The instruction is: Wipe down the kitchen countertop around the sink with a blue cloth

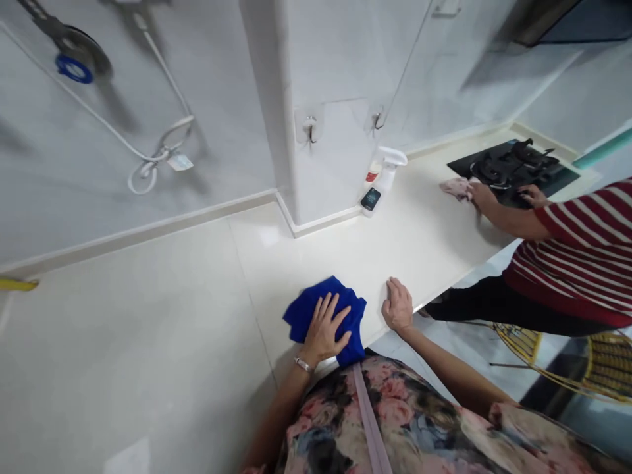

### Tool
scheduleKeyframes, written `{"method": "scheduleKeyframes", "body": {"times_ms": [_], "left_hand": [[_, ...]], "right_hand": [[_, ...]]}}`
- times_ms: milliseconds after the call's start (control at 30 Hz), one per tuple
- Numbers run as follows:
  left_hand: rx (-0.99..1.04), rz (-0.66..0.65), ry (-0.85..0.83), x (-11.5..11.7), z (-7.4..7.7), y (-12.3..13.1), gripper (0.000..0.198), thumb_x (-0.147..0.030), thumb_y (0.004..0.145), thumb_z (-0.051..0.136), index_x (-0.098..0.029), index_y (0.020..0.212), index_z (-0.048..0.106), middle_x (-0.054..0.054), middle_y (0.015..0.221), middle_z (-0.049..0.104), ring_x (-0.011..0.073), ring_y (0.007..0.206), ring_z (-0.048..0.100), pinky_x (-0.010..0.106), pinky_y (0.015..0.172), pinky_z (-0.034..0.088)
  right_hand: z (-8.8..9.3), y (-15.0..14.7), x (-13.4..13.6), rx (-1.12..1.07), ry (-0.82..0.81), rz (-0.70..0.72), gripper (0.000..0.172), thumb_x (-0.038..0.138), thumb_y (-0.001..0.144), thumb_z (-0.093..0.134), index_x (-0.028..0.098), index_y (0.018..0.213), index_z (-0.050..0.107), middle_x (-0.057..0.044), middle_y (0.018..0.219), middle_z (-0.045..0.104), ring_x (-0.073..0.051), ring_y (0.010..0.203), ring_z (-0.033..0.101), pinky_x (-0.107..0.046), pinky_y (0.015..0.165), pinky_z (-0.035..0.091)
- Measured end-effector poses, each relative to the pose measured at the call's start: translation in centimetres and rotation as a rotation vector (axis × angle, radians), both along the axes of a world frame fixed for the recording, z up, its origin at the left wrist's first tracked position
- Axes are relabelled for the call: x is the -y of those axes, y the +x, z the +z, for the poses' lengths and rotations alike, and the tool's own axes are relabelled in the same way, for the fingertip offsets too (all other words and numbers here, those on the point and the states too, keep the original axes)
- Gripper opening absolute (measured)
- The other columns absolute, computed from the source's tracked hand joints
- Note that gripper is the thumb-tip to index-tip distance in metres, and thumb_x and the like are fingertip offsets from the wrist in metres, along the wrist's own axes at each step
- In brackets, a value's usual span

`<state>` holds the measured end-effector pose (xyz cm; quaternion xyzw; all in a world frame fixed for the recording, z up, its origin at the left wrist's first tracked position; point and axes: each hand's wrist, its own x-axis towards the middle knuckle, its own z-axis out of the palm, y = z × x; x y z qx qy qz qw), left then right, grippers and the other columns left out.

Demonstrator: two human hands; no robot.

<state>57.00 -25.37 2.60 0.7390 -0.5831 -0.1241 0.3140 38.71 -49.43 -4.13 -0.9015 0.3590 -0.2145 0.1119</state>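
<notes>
My left hand (326, 329), with a bracelet at the wrist, lies flat on a blue cloth (306, 313) with its fingers spread. The cloth is spread on the pale counter (197, 329) close to my body, and one end reaches the front edge. To the right, apart from the cloth, my right hand (397, 306) rests on the counter near its edge. Its fingers are loosely curled together, and nothing shows in them.
At right a co-worker in a striped top holds a pinkish cloth (457, 189) beside a black gas stove (513, 168). A white spray bottle (388, 168) stands against the jutting wall corner (326, 178). Behind the co-worker is a yellow woven chair (609, 365). A cord (162, 155) hangs left.
</notes>
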Motion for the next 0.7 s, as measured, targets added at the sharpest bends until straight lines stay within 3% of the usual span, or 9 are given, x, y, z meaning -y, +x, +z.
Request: {"method": "scheduleKeyframes", "body": {"times_ms": [67, 133, 200, 267, 367, 500, 700], "left_hand": [[-0.013, 0.073, -0.064, -1.4, -0.2, 1.3, 0.052, -0.034, 0.101, 0.052, -0.026, 0.152, 0.058, 0.012, 0.168, 0.045, 0.0309, 0.161, 0.034, 0.062, 0.132, 0.029], [-0.036, 0.275, -0.122, -2.6, -0.5, 3.4, 0.047, -0.032, 0.104, 0.044, -0.025, 0.148, 0.059, 0.012, 0.161, 0.054, 0.0264, 0.155, 0.043, 0.057, 0.132, 0.033], [-0.061, 0.511, -0.136, -3.4, -0.8, 5.4, 0.045, -0.035, 0.105, 0.043, -0.023, 0.144, 0.061, 0.015, 0.154, 0.06, 0.0271, 0.151, 0.049, 0.056, 0.129, 0.039], [-0.061, 0.666, -0.103, -3.8, -1.3, 6.3, 0.044, -0.039, 0.102, 0.049, -0.018, 0.137, 0.063, 0.02, 0.153, 0.059, 0.0326, 0.151, 0.048, 0.06, 0.126, 0.041], [-0.024, 0.676, -0.06, -3.4, -1.8, 5.6, 0.037, -0.04, 0.096, 0.058, -0.016, 0.125, 0.066, 0.024, 0.159, 0.051, 0.0396, 0.156, 0.038, 0.067, 0.127, 0.036], [-0.074, 0.659, -0.066, -2.9, -1.7, 3.0, 0.022, -0.033, 0.097, 0.052, -0.02, 0.11, 0.065, 0.022, 0.148, 0.059, 0.0366, 0.15, 0.047, 0.065, 0.125, 0.038], [-0.168, 0.709, 0.025, -4.2, -0.5, 1.0, 0.018, -0.041, 0.098, 0.054, -0.026, 0.103, 0.062, 0.013, 0.104, 0.071, 0.0311, 0.107, 0.07, 0.053, 0.101, 0.057]], "right_hand": [[0.1, 0.2, -0.1, 0.016, -0.01, -0.019, 0.066, 0.015, 0.081, 0.047, 0.015, 0.147, 0.051, -0.019, 0.153, 0.055, -0.031, 0.148, 0.046, -0.058, 0.126, 0.035], [0.3, 0.8, 0.0, 0.044, 0.007, -0.047, 0.061, 0.016, 0.081, 0.048, 0.016, 0.141, 0.056, -0.018, 0.149, 0.058, -0.033, 0.145, 0.049, -0.059, 0.123, 0.038], [0.9, 2.2, 0.0, 0.094, 0.082, -0.034, 0.052, 0.019, 0.083, 0.047, 0.017, 0.132, 0.061, -0.018, 0.14, 0.064, -0.034, 0.136, 0.056, -0.058, 0.117, 0.045], [1.8, 4.5, -0.5, 0.138, 0.225, 0.066, 0.047, 0.021, 0.088, 0.043, 0.017, 0.131, 0.061, -0.016, 0.125, 0.07, -0.03, 0.119, 0.066, -0.052, 0.105, 0.054], [3.2, 8.9, -2.0, 0.088, 0.411, 0.243, 0.048, 0.023, 0.096, 0.037, 0.016, 0.139, 0.056, -0.013, 0.113, 0.073, -0.024, 0.094, 0.07, -0.042, 0.09, 0.06], [4.5, 13.2, -3.7, -0.045, 0.436, 0.286, 0.042, 0.036, 0.093, 0.061, 0.017, 0.13, 0.064, -0.015, 0.12, 0.071, -0.027, 0.103, 0.068, -0.041, 0.093, 0.057], [4.5, 13.5, -4.0, -0.171, 0.519, 0.372, 0.03, 0.033, 0.086, 0.075, 0.02, 0.113, 0.072, -0.008, 0.091, 0.074, -0.027, 0.094, 0.067, -0.035, 0.087, 0.052]]}}
